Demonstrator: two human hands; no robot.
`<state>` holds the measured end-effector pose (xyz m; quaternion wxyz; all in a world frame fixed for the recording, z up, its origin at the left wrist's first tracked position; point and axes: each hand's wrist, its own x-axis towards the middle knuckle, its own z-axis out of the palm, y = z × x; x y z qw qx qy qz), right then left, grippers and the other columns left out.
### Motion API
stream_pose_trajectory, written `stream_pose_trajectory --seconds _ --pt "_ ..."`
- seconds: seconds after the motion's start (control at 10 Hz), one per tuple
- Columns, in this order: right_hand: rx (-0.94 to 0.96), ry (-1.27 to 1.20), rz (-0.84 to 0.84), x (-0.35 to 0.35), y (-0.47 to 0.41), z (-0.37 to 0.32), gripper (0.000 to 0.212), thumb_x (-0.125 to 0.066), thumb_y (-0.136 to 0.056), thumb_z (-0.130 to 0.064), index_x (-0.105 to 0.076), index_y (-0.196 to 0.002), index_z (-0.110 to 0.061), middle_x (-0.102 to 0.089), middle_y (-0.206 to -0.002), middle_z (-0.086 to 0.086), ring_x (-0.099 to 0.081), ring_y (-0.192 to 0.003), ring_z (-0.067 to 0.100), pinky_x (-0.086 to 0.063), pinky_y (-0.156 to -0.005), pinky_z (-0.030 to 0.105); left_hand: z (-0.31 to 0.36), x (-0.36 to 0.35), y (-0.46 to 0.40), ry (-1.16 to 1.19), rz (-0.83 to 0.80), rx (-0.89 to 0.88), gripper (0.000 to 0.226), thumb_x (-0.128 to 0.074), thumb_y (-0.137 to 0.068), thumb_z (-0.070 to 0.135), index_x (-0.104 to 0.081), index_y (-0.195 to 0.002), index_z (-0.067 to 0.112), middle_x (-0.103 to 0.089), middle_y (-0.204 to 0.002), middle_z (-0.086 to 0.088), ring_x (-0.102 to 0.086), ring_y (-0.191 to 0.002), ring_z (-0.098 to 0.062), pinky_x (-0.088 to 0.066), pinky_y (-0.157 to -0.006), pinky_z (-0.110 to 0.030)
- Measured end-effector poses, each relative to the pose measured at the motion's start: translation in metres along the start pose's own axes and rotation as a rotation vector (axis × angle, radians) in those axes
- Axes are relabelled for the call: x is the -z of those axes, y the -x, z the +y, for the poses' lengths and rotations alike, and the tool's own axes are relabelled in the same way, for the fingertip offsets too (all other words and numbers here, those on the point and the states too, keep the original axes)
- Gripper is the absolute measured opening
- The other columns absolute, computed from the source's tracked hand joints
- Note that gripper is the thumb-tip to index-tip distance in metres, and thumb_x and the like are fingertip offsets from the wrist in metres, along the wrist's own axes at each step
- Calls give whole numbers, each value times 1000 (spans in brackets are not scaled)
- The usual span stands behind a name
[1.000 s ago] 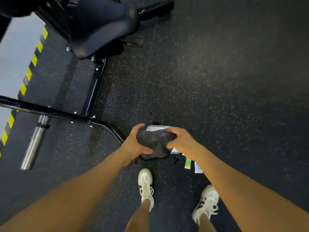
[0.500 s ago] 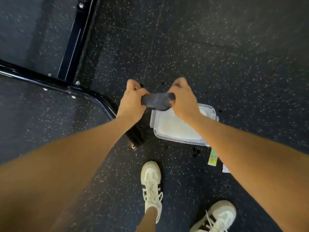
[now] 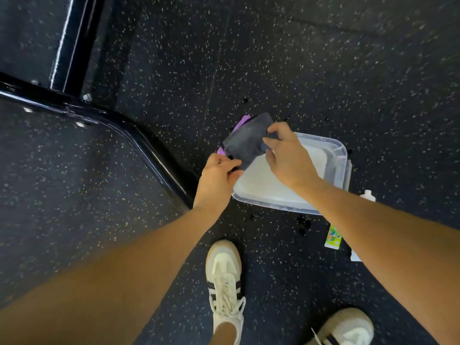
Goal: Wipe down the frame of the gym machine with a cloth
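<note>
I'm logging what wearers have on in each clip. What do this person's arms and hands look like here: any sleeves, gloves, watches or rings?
Both arms are bare all the way to the frame edge: no sleeves in view. The left hand and the right hand carry no gloves, and no watch, band or ring shows on the wrists or visible fingers. Fingernails look short and unpainted, though blur limits detail.

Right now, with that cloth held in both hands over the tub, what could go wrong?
1. The cloth is pinched only at its edges by the left hand and right hand; it could slip and fall onto the floor.
2. Dark spots, possibly drips, mark the floor near the tub, close to the shoes, so slipping seems possible.
3. The small packet beside the feet could get stepped on.
</note>
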<state>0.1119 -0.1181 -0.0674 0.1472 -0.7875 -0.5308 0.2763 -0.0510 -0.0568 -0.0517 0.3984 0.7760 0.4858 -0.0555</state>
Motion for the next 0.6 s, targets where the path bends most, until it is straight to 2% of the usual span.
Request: stream_pose_trajectory --seconds 0.1,0.2,0.3,0.4,0.5,0.6 --pt "-27 50 16 2 -7 -9 34 -50 -94 -5 -54 -128 -4 -35 -144 7 -43 -118 28 -48 -92 43 6 5 -7 55 20 56 39 -62 -91 16 -56 -129 10 -44 -126 -8 -55 -96 -16 -44 -98 -25" --pt "26 151 -31 0 -14 -11 54 -46 -94 -2 -35 -146 -15 -24 -155 0 -28 -133 29 -37 -107 39 8 9 -16 -26 74 44 39 -58 -93 20 -51 -131 15 -38 -129 -3 -51 -103 -19 -46 -94 -32" --pt "29 288 -113 1 -22 -13 59 -43 -96 -10 -23 -150 -24 -16 -158 -1 -14 -143 29 -9 -119 41 7 14 -24 -218 86 19 36 -55 -95 23 -52 -130 18 -41 -131 -2 -46 -113 -23 -45 -92 -38" --pt "4 367 -159 8 -23 -13 62 -42 -97 -12 -18 -151 -30 -10 -160 -4 -6 -146 28 0 -119 43 9 16 -23 -252 29 33 34 -55 -95 24 -53 -128 17 -42 -132 -4 -47 -114 -25 -45 -92 -38" --pt "-29 355 -220 17 -15 -16 67 -43 -96 -11 -12 -151 -34 -2 -161 -5 0 -147 29 -1 -119 46 14 21 -16 -283 -81 61 42 -53 -95 26 -46 -136 20 -33 -139 -2 -43 -118 -26 -45 -96 -39" --pt "-118 270 -247 33 7 -14 71 -48 -95 -11 -10 -152 -31 -3 -161 -3 -5 -146 30 -8 -119 45 21 31 -6 -337 -99 107 48 -51 -96 29 -37 -142 21 -23 -144 -2 -39 -123 -27 -41 -100 -40"
